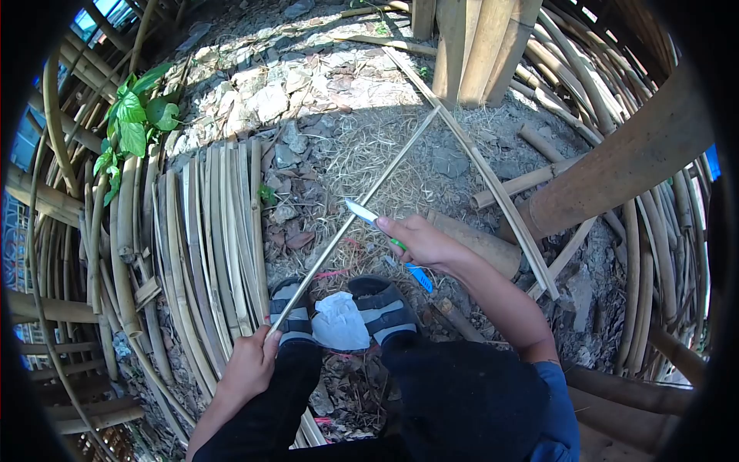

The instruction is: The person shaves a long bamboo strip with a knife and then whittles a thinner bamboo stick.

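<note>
My left hand (250, 360) is closed around the near end of a long, thin bamboo strip (322, 258). The strip slants up and away, its far tip by another split bamboo piece (493, 185) lying on the ground. In my right hand (423, 242) is a knife (362, 212); its pale blade rests on or just over the middle of the strip, and green and blue handle parts show around and below the fingers. Whether the blade cuts into the strip cannot be made out.
Split bamboo strips (223, 223) lie in a bundle on the left. A crumpled white plastic piece (340, 322) sits between my shoes. Thick bamboo posts (623, 165) rise on the right and at the back. Dry shavings (373, 158) cover the ground ahead; a leafy plant (132, 115) grows at far left.
</note>
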Demonstrator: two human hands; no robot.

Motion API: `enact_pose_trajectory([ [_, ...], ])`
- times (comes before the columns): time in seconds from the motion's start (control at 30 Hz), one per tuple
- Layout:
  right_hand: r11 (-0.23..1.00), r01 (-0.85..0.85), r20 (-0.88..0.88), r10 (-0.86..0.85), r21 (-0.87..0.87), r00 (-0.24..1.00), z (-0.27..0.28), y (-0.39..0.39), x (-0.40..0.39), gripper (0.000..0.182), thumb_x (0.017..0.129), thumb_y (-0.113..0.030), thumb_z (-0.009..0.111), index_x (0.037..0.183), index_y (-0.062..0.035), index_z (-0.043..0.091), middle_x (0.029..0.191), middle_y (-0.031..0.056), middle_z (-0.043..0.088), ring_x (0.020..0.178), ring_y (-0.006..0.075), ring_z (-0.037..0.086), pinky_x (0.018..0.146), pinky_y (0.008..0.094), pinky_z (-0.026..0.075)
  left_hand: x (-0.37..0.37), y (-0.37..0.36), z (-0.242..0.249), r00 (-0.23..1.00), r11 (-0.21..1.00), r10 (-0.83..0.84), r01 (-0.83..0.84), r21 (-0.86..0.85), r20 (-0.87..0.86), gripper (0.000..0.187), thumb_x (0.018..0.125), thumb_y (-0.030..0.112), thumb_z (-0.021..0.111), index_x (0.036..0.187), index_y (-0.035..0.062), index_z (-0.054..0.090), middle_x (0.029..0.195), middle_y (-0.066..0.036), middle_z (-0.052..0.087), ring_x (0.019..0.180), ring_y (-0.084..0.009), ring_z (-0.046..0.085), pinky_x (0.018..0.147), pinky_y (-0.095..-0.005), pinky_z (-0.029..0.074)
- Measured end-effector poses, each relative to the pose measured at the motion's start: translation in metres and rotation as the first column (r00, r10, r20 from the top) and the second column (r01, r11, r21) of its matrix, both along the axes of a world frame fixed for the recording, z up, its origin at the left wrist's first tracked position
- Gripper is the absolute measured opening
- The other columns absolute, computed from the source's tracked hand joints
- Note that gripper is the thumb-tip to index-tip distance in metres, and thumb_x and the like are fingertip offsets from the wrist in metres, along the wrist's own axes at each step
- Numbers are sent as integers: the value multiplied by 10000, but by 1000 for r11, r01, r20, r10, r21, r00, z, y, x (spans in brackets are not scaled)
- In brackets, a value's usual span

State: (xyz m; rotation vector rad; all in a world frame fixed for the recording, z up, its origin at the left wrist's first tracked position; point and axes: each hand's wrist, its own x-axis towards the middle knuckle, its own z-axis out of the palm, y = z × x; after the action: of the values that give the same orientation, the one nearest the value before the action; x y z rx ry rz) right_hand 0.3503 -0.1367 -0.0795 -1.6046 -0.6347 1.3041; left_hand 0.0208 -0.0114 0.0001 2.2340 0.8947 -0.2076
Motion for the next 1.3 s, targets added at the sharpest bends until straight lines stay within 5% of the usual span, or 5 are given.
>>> enact_pose_trajectory([
  [0.2,975,200,-17,-203,-98,979,1,-2,36,582,997,-538,454,626,-89,467,508,-18,367,400,77,289,361,261,213,-6,0,-5,1000,1000,-8,8,-18,-30,322,1016,212,470,895,-67,572,574,-259,537,587,-472,572,555,-490,434],
  [0.47,994,-9,-57,3,-109,998,6,-5,15,578,986,-553,468,637,-92,471,529,-27,388,431,69,316,379,247,221,-1,-2,-3,1000,999,7,-8,-33,-21,315,1014,210,473,911,-70,576,571,-278,526,600,-485,568,557,-500,432],
  [0.83,973,209,19,-208,-95,978,-8,-1,60,550,981,-543,490,667,-92,495,540,-11,423,424,70,309,374,251,221,-2,-2,-1,1000,1000,-7,7,7,-19,318,1010,206,484,874,-67,575,603,-272,555,607,-475,580,565,-498,445],
  [1.0,990,-35,-54,28,-134,998,-7,-3,29,585,978,-554,483,644,-74,500,529,7,432,433,89,345,378,268,251,-5,-3,-3,1000,999,-21,22,35,-18,314,1004,196,493,843,-62,572,613,-273,561,609,-475,580,560,-505,441],
  [1.3,991,61,92,-50,-121,995,-19,-5,45,588,992,-551,450,639,-82,498,508,2,406,402,89,331,364,272,256,-8,-5,-8,999,992,-28,24,121,32,331,1002,192,479,774,-43,530,565,-255,515,561,-457,556,546,-510,406],
])
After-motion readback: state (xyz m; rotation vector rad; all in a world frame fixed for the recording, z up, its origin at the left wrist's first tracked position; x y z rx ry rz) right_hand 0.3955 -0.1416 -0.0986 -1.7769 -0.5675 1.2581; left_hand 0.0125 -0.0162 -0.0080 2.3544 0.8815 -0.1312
